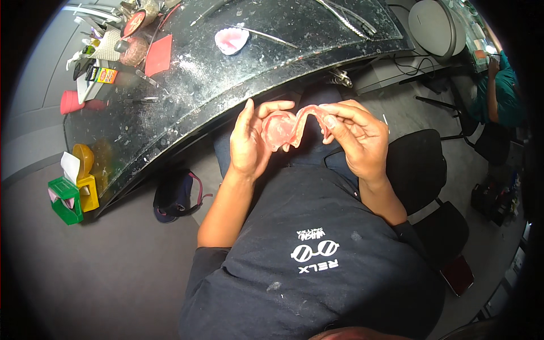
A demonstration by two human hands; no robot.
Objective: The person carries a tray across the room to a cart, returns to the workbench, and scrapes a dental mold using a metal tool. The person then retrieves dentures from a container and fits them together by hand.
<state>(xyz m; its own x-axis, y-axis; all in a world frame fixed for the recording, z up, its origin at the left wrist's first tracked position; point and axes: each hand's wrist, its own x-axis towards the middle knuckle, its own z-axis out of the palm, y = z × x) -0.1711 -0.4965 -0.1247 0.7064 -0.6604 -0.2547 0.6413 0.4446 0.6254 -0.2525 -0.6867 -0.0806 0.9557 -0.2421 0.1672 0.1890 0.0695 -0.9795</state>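
Observation:
My left hand point(246, 141) cradles a pink denture plate point(279, 131) with a broad, rounded palate, its fingers curled behind it. Between thumb and fingers, my right hand point(364, 139) pinches a pink horseshoe-shaped denture base point(305, 118). The two pink pieces are side by side in front of my chest, near the bench's front edge, and seem to meet or overlap where they come together. Whether they carry teeth on the hidden sides I cannot tell. A white dental cast with a pink layer point(231, 41) lies on the bench beyond my hands.
The dark, dust-marked bench point(187, 102) curves ahead. On it are a pink sheet point(158, 55), a thin metal tool point(272, 38), a small box point(102, 75) and a pink cup point(72, 102). Black chairs point(416, 170) stand at right; a co-worker in green point(498, 93) sits farther off.

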